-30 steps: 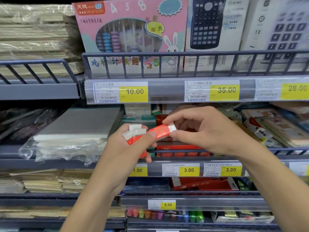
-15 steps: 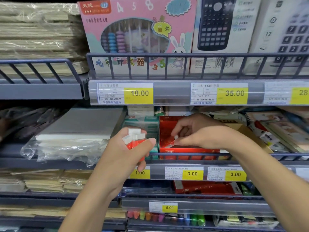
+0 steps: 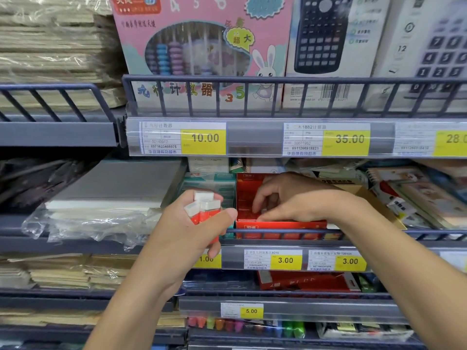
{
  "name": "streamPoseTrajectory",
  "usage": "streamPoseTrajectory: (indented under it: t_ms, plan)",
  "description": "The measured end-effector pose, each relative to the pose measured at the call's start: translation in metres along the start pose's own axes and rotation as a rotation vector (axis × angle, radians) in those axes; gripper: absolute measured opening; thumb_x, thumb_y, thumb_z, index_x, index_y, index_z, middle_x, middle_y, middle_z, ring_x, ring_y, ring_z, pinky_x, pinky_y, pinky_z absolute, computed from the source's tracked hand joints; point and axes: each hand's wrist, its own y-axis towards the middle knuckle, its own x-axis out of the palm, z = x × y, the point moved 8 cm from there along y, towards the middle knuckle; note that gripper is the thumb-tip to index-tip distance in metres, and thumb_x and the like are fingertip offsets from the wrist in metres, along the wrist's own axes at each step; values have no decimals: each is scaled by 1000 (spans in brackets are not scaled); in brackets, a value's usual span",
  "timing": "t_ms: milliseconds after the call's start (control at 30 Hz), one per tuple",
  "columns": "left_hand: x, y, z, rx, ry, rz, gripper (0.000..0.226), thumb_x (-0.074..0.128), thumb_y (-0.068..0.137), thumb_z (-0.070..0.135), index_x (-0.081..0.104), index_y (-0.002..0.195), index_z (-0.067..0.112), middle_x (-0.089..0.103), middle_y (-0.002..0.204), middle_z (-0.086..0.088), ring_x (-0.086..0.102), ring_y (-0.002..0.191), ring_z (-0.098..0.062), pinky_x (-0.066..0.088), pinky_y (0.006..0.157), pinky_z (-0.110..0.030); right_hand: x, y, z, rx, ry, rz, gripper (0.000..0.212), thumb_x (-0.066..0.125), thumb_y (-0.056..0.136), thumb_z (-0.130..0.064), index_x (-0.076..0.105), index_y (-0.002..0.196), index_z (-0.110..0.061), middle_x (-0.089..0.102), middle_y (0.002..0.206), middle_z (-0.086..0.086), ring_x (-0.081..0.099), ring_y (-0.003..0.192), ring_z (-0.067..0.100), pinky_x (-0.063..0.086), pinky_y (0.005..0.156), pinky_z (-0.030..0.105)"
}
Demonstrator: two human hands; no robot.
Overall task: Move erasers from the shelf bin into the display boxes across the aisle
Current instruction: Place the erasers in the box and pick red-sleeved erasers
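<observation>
Erasers (image 3: 205,207) in red sleeves, at least three, stand bunched in the left hand (image 3: 188,232), fingers wrapped around them just before the shelf rail. Beyond it, the right hand (image 3: 285,198) reaches into the red shelf bin (image 3: 278,224), fingers curled as if picking; whether it holds anything is unclear. Collection looks underway; the display boxes are out of view, delivery seemingly pending.

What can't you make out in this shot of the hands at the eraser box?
Head view:
- Right hand: fingertips dip inside the red box; any pinch is hidden.
- Erasers: the left hand covers their lower ends; count unsure.
- Box contents: blocked by hand and wall.
</observation>
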Motion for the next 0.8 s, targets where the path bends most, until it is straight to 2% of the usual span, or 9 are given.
streamPoseTrajectory:
  t_ms: [100, 200, 300, 367, 433, 567, 667, 800]
  plan:
    - [4, -1, 1, 6, 23, -10, 37, 85, 63, 52, 70, 94, 38, 66, 69, 2, 50, 48, -19, 47, 54, -25, -14, -11, -5, 16, 221, 122, 17, 78, 82, -45, 74, 91, -31, 72, 78, -13, 64, 69, -1, 49, 66, 14]
    - [8, -2, 1, 11, 46, -27, 38, 86, 62, 52, 68, 92, 37, 65, 68, -1, 48, 47, -20, 45, 52, -26, -18, -25, -29, -84, 441, 163, 12, 73, 88, -39, 73, 96, -29, 72, 76, -7, 63, 64, 5, 51, 61, 19]
    - [14, -2, 2, 15, 59, -52, 40, 89, 63, 46, 67, 93, 31, 64, 68, 0, 48, 45, -21, 42, 47, -25, -15, -35, -59, -220, 500, 133, 17, 75, 88, -29, 74, 104, -23, 72, 90, -1, 62, 71, 5, 50, 65, 17]
    - [17, -2, 3, 11, 71, -63, 40, 90, 63, 42, 66, 92, 29, 65, 68, 2, 48, 45, -21, 41, 45, -25, -13, -38, -68, -252, 502, 115, 21, 78, 86, -23, 74, 106, -18, 71, 95, 1, 63, 75, 14, 53, 70, 24]
    - [18, -3, 4, 9, 87, -70, 40, 91, 62, 41, 65, 91, 30, 64, 67, 4, 50, 45, -19, 41, 44, -25, -12, -38, -71, -252, 474, 112, 22, 79, 85, -20, 74, 106, -19, 71, 95, 0, 65, 79, 21, 55, 73, 32]
    - [20, -6, 5, 17, 87, -101, 41, 92, 59, 42, 64, 88, 33, 65, 67, 7, 52, 45, -17, 44, 46, -23, -12, -41, -73, -274, 506, 131, 20, 79, 85, -15, 73, 104, -15, 72, 90, -4, 64, 75, 9, 54, 71, 23]
    - [23, -7, 6, 22, 72, -130, 44, 94, 57, 41, 65, 89, 34, 67, 71, 6, 52, 47, -16, 46, 47, -24, -10, -45, -73, -296, 536, 99, 17, 77, 87, -13, 72, 103, -12, 71, 89, -2, 63, 76, 11, 53, 70, 24]
    - [21, -10, 7, 35, 60, -145, 58, 96, 57, 52, 64, 99, 28, 66, 71, 4, 50, 48, -17, 44, 47, -25, -10, -49, -71, -319, 629, 78, 9, 72, 91, -11, 69, 99, -8, 68, 91, 7, 63, 81, 19, 53, 77, 35]
